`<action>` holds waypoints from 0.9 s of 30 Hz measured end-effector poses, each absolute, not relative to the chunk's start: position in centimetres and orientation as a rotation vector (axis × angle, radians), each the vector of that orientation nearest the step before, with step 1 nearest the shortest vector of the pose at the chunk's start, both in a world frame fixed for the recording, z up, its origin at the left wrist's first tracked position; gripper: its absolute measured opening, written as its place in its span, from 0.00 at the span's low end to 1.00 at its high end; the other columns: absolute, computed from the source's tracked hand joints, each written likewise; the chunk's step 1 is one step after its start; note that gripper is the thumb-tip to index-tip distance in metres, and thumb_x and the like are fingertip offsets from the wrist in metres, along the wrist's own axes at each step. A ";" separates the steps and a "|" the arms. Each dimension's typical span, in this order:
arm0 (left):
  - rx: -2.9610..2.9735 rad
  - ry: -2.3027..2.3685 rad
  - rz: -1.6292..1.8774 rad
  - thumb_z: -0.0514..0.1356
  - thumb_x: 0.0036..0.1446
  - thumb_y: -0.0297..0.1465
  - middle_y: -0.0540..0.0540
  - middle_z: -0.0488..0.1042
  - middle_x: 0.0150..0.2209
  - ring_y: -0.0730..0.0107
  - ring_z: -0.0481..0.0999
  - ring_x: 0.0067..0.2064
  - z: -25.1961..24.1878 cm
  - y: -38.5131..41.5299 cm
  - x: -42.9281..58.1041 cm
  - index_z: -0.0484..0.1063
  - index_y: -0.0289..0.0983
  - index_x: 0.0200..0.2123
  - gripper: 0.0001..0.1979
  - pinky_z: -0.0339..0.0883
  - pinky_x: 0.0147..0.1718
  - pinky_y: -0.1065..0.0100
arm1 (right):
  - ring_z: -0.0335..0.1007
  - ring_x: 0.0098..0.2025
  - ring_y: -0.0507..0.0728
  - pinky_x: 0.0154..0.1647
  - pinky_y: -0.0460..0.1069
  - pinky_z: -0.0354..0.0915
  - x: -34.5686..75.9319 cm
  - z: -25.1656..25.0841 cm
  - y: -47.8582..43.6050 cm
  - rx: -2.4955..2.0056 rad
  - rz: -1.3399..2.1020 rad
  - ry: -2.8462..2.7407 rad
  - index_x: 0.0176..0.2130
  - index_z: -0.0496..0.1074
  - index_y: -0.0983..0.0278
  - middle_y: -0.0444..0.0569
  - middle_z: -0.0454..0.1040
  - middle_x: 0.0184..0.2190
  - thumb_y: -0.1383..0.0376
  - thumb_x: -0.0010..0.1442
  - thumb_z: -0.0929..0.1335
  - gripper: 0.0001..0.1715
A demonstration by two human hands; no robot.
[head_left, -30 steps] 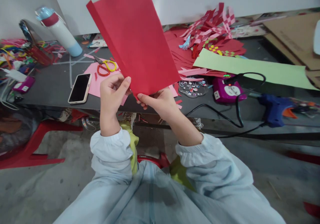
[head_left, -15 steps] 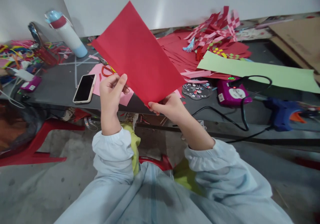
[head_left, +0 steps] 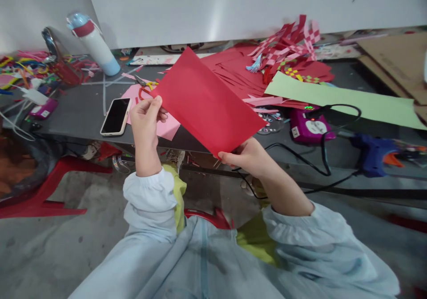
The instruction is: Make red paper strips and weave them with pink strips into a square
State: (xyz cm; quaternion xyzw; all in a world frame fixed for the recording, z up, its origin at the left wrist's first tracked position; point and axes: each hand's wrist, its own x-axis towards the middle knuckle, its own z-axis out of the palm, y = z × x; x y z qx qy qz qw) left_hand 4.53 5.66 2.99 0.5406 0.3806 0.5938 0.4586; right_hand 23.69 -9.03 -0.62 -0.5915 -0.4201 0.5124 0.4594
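Observation:
A sheet of red paper (head_left: 207, 103) is held up over the front edge of the dark table, slanted so one corner points to the far side. At its left corner, my left hand (head_left: 147, 116) pinches it between thumb and fingers. My right hand (head_left: 245, 154) grips the near corner, thumb on top and fingers underneath. Behind the sheet lie scissors (head_left: 144, 85) with orange and yellow handles on pink paper (head_left: 168, 125). Left of my left hand is a phone (head_left: 116, 116) with a dark screen.
Red cut sheets (head_left: 230, 72) and woven pink-and-red strips (head_left: 287, 41) pile up behind. To the right are a green paper sheet (head_left: 343, 96), a purple power socket (head_left: 310, 127), a blue glue gun (head_left: 375, 154) and cables. A bottle (head_left: 96, 45) stands back left; a red chair (head_left: 56, 187) is below.
The red paper has come lower and tilted flatter. My right hand has moved right and slightly down with its corner, while my left hand has stayed nearly in place.

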 end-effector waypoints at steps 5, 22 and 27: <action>1.311 0.971 1.463 0.68 0.52 0.34 0.56 0.66 0.15 0.83 0.65 0.15 3.0 5.8 4.3 0.68 0.37 0.18 0.16 0.61 0.16 0.79 | 0.61 0.18 0.48 0.16 0.44 0.58 24.0 -0.7 -9.6 -1.431 1.264 -1.032 0.20 0.70 0.65 0.43 0.69 0.16 0.61 0.38 0.75 0.13; 1.266 1.045 1.452 0.66 0.51 0.35 0.54 0.68 0.14 0.81 0.65 0.14 3.0 5.9 3.4 0.69 0.38 0.16 0.15 0.59 0.14 0.76 | 0.60 0.16 0.48 0.16 0.45 0.57 23.9 -0.6 -9.7 -1.449 1.349 -1.034 0.19 0.70 0.65 0.43 0.67 0.14 0.59 0.38 0.76 0.15; 1.277 1.051 1.468 0.67 0.53 0.41 0.53 0.69 0.15 0.80 0.67 0.16 3.1 6.1 2.6 0.68 0.38 0.18 0.18 0.60 0.16 0.76 | 0.62 0.16 0.48 0.17 0.45 0.58 23.3 -0.6 -9.1 -1.445 1.358 -1.061 0.18 0.71 0.65 0.45 0.70 0.15 0.58 0.40 0.76 0.15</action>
